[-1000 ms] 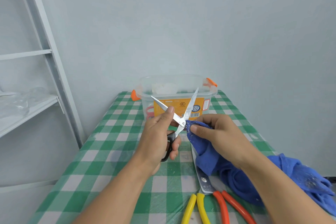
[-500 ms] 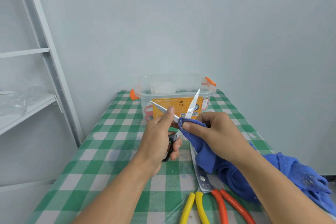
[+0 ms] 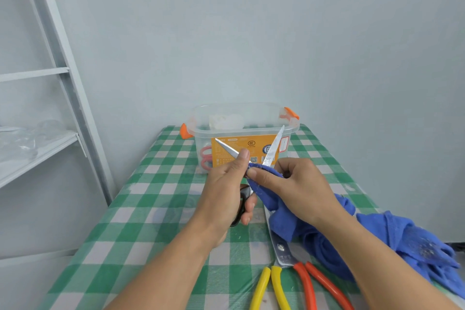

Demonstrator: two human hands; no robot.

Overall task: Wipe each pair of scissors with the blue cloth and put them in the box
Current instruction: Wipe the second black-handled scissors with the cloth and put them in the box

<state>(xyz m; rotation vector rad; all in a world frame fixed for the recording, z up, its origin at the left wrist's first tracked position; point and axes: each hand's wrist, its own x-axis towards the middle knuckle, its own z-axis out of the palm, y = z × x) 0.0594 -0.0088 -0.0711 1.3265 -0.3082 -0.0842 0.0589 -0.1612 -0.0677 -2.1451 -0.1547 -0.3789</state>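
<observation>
My left hand (image 3: 226,191) grips black-handled scissors (image 3: 273,148) held above the table, blades spread wide and pointing up toward the box. My right hand (image 3: 297,189) pinches a fold of the blue cloth (image 3: 281,216) against the blades near their pivot. The cloth trails down to a heap at the table's right edge. Behind stands a clear plastic box (image 3: 241,118) with orange clips and an orange label; red scissor handles (image 3: 206,157) show through its wall. Orange-handled scissors (image 3: 312,282) and yellow-handled scissors (image 3: 271,287) lie at the near edge, their blades partly under the cloth.
The table wears a green and white checked cover (image 3: 156,199). A white metal shelf rack (image 3: 50,98) stands to the left, with clear plastic on one shelf. A plain pale wall closes the back.
The cloth in my right hand has slid a little left along the blades toward my left thumb. The scissors stay spread and upright.
</observation>
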